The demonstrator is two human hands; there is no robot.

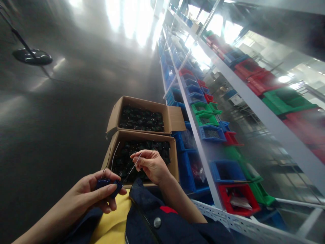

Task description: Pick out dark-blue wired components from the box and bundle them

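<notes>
My left hand point(101, 194) is closed around small dark blue parts point(116, 188) with thin wire leads; I cannot make out their exact kind. Two leads stick up from the part on the left side of that hand. My right hand point(152, 164) pinches the end of a thin wire lead point(132, 168) that runs down to the blue part by my left thumb. Just beyond both hands stands an open cardboard box point(173, 159) filled with many small dark parts point(127, 150).
Behind the near box is a second open cardboard box point(115, 113) with similar dark parts. On the right, a white-framed rack point(193, 118) carries blue, green and red bins, including a red bin point(238, 200). A black round base point(32, 57) stands on the grey floor at far left.
</notes>
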